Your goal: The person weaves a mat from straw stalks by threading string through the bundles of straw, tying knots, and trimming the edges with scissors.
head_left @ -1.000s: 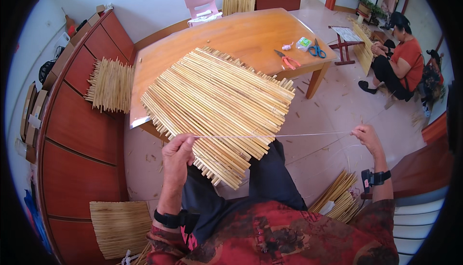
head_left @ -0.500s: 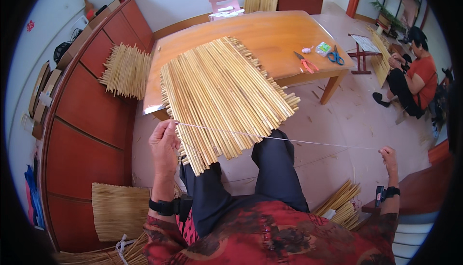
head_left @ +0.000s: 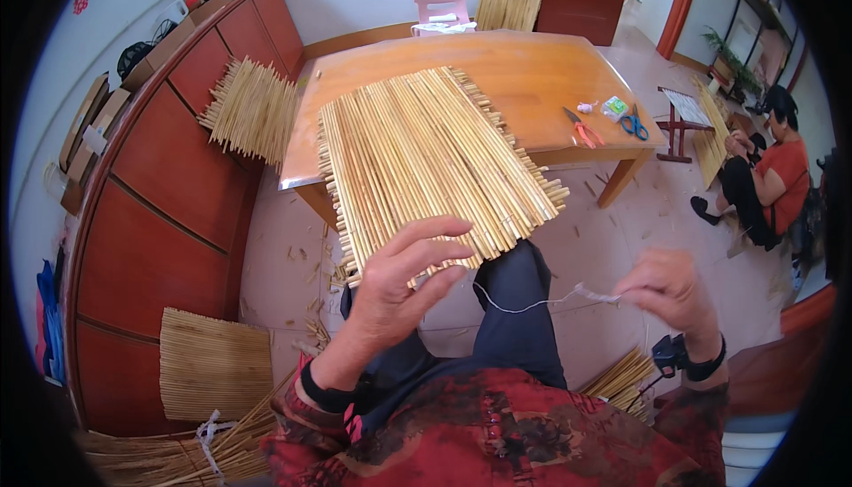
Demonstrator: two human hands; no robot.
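A mat of straw-coloured reed sticks [head_left: 426, 159], laid side by side, rests partly on the table with its near end above my knees. My left hand [head_left: 399, 278] is held over the near edge of the mat, its thumb and fingers apart with no visible hold on anything. Well to the right, my right hand [head_left: 666, 290] is closed, pinching a white thread [head_left: 524, 310]. The thread sags leftward over my knee toward the mat's near edge, slack and bunched close to my right fingers. Its left end is hard to make out near my left hand.
Red-handled pliers [head_left: 582, 128], blue-handled scissors [head_left: 635, 123] and a small box [head_left: 614, 109] lie on the orange table [head_left: 541, 70]. Reed bundles [head_left: 626, 380] stand by my right side. Red cabinets [head_left: 169, 221] line the left. At right, a person [head_left: 781, 163] in red sits working.
My left hand has moved right and opened over the mat. My right hand has come inward, and the thread, formerly taut between both hands, now hangs slack. The view has shifted slightly.
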